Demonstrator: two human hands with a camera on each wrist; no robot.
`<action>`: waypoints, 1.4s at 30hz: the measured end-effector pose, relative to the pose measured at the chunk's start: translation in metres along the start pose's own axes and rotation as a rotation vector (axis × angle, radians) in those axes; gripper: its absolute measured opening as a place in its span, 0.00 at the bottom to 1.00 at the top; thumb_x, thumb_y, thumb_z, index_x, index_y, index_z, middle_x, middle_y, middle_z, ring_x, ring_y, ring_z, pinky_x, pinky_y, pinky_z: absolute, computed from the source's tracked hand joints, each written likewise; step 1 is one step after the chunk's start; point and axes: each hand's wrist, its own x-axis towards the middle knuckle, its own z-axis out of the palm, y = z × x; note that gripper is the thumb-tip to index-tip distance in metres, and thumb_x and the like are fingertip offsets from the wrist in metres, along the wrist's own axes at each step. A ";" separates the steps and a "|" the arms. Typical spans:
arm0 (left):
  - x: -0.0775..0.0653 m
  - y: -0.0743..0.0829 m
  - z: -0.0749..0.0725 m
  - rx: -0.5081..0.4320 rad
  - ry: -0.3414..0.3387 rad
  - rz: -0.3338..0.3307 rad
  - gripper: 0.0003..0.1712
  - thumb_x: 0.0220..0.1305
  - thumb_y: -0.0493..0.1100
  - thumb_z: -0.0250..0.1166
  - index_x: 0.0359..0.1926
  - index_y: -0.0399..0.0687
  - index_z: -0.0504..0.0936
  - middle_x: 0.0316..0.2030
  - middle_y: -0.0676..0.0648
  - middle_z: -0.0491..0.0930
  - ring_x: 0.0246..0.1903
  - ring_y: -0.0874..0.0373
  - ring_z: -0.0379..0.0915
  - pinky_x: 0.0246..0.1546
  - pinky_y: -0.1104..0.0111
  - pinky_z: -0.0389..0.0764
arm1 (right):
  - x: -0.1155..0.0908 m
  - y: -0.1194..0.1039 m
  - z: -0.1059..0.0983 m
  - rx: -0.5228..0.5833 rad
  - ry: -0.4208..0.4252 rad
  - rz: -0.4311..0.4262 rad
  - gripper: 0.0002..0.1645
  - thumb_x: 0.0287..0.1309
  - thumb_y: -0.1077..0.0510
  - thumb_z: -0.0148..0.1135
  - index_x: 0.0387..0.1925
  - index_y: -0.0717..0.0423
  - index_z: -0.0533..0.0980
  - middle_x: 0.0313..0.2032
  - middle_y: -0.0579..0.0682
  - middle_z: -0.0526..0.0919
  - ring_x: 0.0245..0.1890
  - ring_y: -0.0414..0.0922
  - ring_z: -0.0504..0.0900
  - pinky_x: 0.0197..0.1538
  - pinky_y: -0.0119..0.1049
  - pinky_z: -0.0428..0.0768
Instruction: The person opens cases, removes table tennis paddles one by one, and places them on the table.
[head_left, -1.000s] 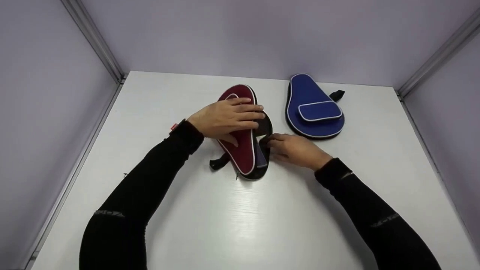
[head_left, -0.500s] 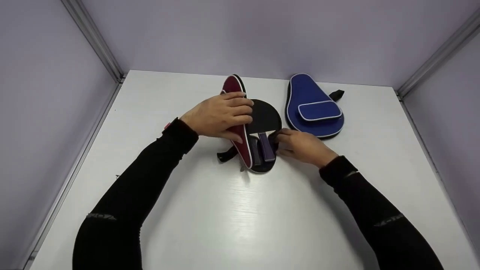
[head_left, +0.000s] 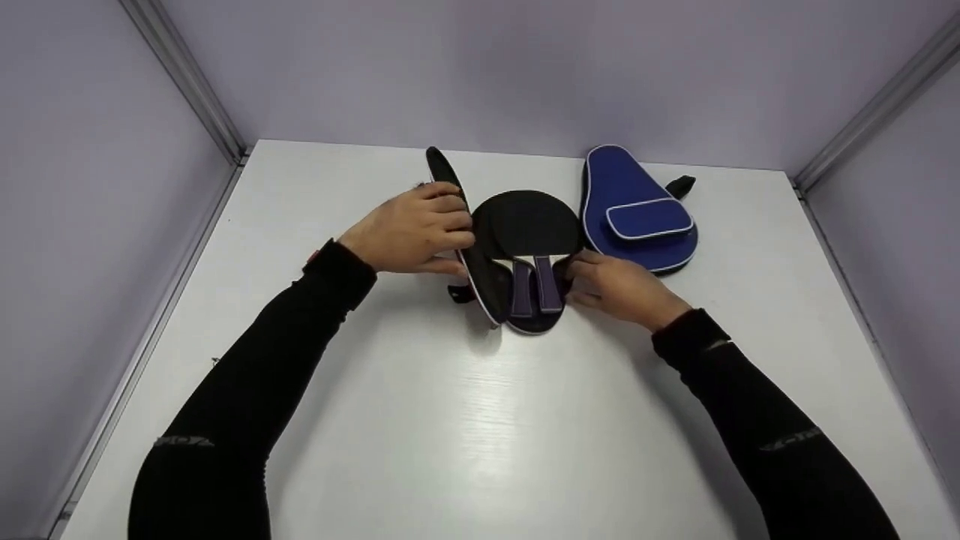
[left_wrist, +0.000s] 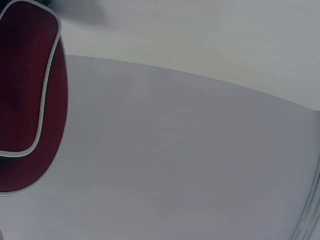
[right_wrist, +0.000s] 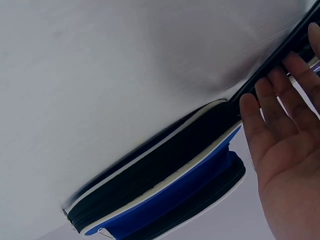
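A red table tennis bat case lies opened up mid-table in the head view. Its cover stands nearly upright, black lining facing right; the red outside with its pocket shows in the left wrist view. My left hand grips the cover, fingers over its edge. Inside lie two black-faced bats, the upper bat overlapping the other, their purple handles toward me. My right hand holds the right rim of the case beside the handles, its fingers along the edge in the right wrist view.
A blue bat case with a front pocket and black strap lies at the back right, close to the red one. Pale panels surround the white table at the back and sides.
My left hand has swung the red cover up and leftward, uncovering both bats and their handles. My right hand has shifted slightly right with the case rim; the blue case has moved slightly right.
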 end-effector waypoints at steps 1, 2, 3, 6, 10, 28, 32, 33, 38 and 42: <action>-0.003 0.000 0.001 0.003 -0.005 -0.006 0.29 0.85 0.69 0.65 0.53 0.48 0.89 0.55 0.46 0.92 0.62 0.44 0.86 0.81 0.48 0.81 | -0.001 0.001 -0.001 -0.001 0.004 0.000 0.19 0.78 0.52 0.79 0.59 0.60 0.87 0.59 0.59 0.89 0.53 0.56 0.93 0.59 0.57 0.95; -0.006 0.000 0.002 0.003 -0.012 -0.012 0.27 0.87 0.67 0.64 0.54 0.48 0.89 0.55 0.46 0.92 0.61 0.44 0.87 0.79 0.48 0.82 | -0.002 0.002 -0.001 0.000 0.007 -0.001 0.19 0.78 0.53 0.79 0.59 0.60 0.87 0.59 0.59 0.89 0.53 0.56 0.93 0.60 0.58 0.95; -0.008 0.001 0.002 0.002 -0.024 -0.021 0.26 0.89 0.65 0.62 0.55 0.48 0.90 0.55 0.46 0.93 0.61 0.44 0.88 0.77 0.48 0.83 | -0.004 0.003 -0.002 0.001 0.012 -0.002 0.19 0.78 0.53 0.79 0.59 0.61 0.87 0.59 0.60 0.89 0.54 0.57 0.93 0.61 0.58 0.95; -0.014 0.001 0.005 -0.022 -0.066 -0.051 0.25 0.92 0.62 0.59 0.58 0.49 0.92 0.57 0.46 0.94 0.61 0.44 0.88 0.72 0.47 0.84 | -0.008 0.006 -0.004 0.007 0.010 0.013 0.19 0.78 0.53 0.79 0.59 0.61 0.87 0.60 0.60 0.89 0.56 0.57 0.93 0.63 0.58 0.94; -0.020 0.002 0.007 -0.102 -0.148 -0.100 0.27 0.92 0.63 0.58 0.67 0.52 0.93 0.65 0.46 0.94 0.66 0.44 0.89 0.71 0.45 0.85 | -0.011 0.012 -0.003 0.020 0.007 0.032 0.20 0.79 0.53 0.78 0.62 0.60 0.87 0.62 0.60 0.89 0.60 0.59 0.92 0.66 0.59 0.93; -0.047 0.017 0.027 -0.419 -0.538 -0.328 0.47 0.87 0.71 0.62 0.95 0.64 0.63 0.97 0.45 0.53 0.97 0.38 0.48 0.94 0.33 0.59 | -0.015 0.022 0.000 0.002 -0.004 -0.034 0.24 0.81 0.56 0.75 0.69 0.62 0.86 0.70 0.60 0.87 0.69 0.59 0.90 0.73 0.57 0.91; -0.051 0.019 0.032 -0.478 -0.521 -0.365 0.48 0.86 0.66 0.67 0.96 0.63 0.61 0.98 0.45 0.50 0.97 0.37 0.44 0.94 0.36 0.62 | -0.016 0.020 -0.002 0.031 -0.015 -0.036 0.27 0.81 0.56 0.75 0.73 0.64 0.84 0.73 0.61 0.86 0.73 0.60 0.88 0.77 0.58 0.89; -0.052 0.018 0.033 -0.487 -0.515 -0.372 0.48 0.86 0.65 0.68 0.96 0.63 0.62 0.98 0.45 0.50 0.97 0.37 0.44 0.94 0.38 0.63 | -0.016 0.019 -0.003 0.034 -0.018 -0.035 0.28 0.81 0.56 0.75 0.74 0.64 0.84 0.74 0.61 0.86 0.74 0.60 0.88 0.77 0.58 0.88; -0.048 0.018 0.029 -0.509 -0.507 -0.397 0.48 0.83 0.62 0.72 0.94 0.63 0.65 0.97 0.47 0.52 0.97 0.38 0.45 0.93 0.38 0.67 | -0.015 0.018 -0.006 0.041 -0.026 -0.028 0.27 0.80 0.57 0.75 0.73 0.65 0.84 0.73 0.62 0.86 0.74 0.60 0.88 0.78 0.59 0.87; -0.041 0.020 0.021 -0.523 -0.532 -0.433 0.46 0.82 0.61 0.73 0.92 0.63 0.69 0.97 0.46 0.55 0.97 0.38 0.47 0.92 0.37 0.68 | -0.014 0.017 -0.006 0.054 -0.034 -0.026 0.26 0.81 0.58 0.74 0.72 0.65 0.85 0.72 0.64 0.87 0.73 0.63 0.88 0.79 0.61 0.87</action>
